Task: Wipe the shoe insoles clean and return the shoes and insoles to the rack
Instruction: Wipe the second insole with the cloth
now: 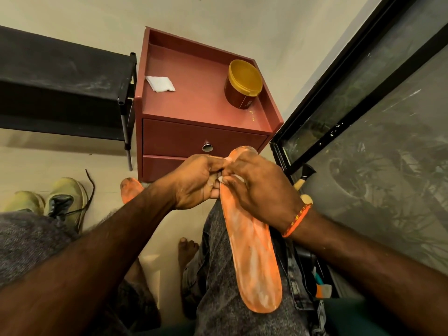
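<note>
Lying lengthwise along the person's right thigh, an orange insole (252, 258) streaked with pale smears points its toe end toward the red bedside cabinet (194, 98). The left hand (194, 180) grips the insole's left edge near the toe, fingers curled under it and thumb toward the top. The right hand (259, 187) lies over the insole's upper part with its fingers bent, pinching a small white wipe (221, 179) against the surface just where the two hands meet; only a scrap of the wipe shows between the fingers. An orange braided band (297, 220) circles the right wrist.

A second orange insole (131, 190) lies on the floor by the foot of the cabinet, partly hidden behind the left forearm. Two pale yellow-green shoes (48, 202) sit on the floor to the left, one with a dark lace trailing out. A black shoe rack (60, 81) stands against the wall beside the cabinet.

On the cabinet top, a folded white tissue (160, 84) lies near the left rim, and a red jar with a yellow lid (243, 83) stands near the right rim, well apart from it. A brush with a pale handle (304, 178) leans by the black window frame on the right. A bare foot (188, 248) rests on the floor between the knees.
</note>
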